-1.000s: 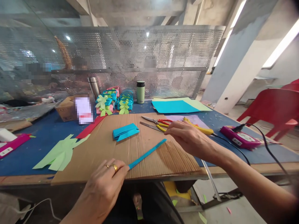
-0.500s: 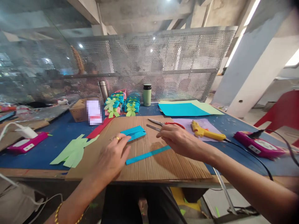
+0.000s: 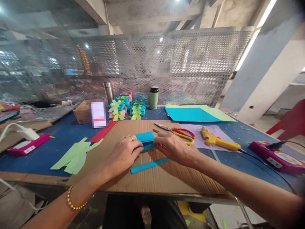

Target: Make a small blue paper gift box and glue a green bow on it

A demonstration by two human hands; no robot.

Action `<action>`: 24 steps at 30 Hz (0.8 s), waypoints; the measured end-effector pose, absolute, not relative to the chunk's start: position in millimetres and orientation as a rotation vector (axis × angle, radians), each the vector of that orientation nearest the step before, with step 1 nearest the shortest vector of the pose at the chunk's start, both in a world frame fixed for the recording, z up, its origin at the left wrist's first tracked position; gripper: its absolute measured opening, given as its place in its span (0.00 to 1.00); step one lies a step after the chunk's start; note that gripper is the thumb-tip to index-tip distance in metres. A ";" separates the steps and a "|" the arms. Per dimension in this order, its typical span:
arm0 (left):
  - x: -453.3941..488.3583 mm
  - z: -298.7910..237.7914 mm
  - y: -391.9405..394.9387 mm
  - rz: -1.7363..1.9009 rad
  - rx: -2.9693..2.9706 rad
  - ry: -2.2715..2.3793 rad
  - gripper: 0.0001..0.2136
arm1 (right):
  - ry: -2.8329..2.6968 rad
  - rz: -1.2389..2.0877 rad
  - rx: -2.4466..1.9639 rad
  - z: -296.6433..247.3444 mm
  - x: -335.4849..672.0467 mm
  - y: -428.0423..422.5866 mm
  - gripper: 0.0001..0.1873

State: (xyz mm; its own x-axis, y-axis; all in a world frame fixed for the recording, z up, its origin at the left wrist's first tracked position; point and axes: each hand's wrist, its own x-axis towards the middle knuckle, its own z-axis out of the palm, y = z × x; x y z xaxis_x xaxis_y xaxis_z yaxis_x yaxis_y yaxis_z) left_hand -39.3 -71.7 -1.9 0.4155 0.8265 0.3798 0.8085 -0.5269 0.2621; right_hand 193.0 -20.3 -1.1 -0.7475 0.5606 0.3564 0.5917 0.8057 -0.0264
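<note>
A folded blue paper piece (image 3: 145, 137) stands partly raised over the cardboard sheet (image 3: 119, 178), gripped at both ends. On its left end the fingers of my left hand (image 3: 126, 148) are closed, a ring on one of them. My right hand (image 3: 175, 147) pinches its right end; some fingertips are hidden behind the paper. Below both hands lies a narrow blue paper strip (image 3: 147, 165), its right end under my right hand. Just beyond that hand rest scissors with red handles (image 3: 184, 131) and a pair with yellow handles (image 3: 188, 139), partly covered.
A yellow glue gun (image 3: 219, 140) lies on purple paper (image 3: 197, 143) at right, its cord running to a magenta power strip (image 3: 274, 157). Green paper cutouts (image 3: 76, 156) lie left. Behind stand small blue paper baskets (image 3: 138, 109), a green tumbler (image 3: 153, 98) and blue sheets (image 3: 190, 114).
My right hand has moved left and down onto the blue paper piece and taken its right end. The piece has opened at its fold and tilted up. The view has shifted slightly.
</note>
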 end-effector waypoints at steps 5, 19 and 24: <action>-34.0 -0.1 -63.8 0.647 2.790 1.348 0.11 | -2.705 -0.120 -0.794 -4.9 200.8 -41.4 0.12; -25.2 -18.8 -55.8 0.469 2.876 1.447 0.16 | -2.791 -0.475 -0.778 -11.9 215.4 -54.4 0.14; -27.7 -20.6 -57.4 0.442 2.890 1.442 0.18 | -2.692 -0.480 -0.860 7.9 245.8 -59.6 0.22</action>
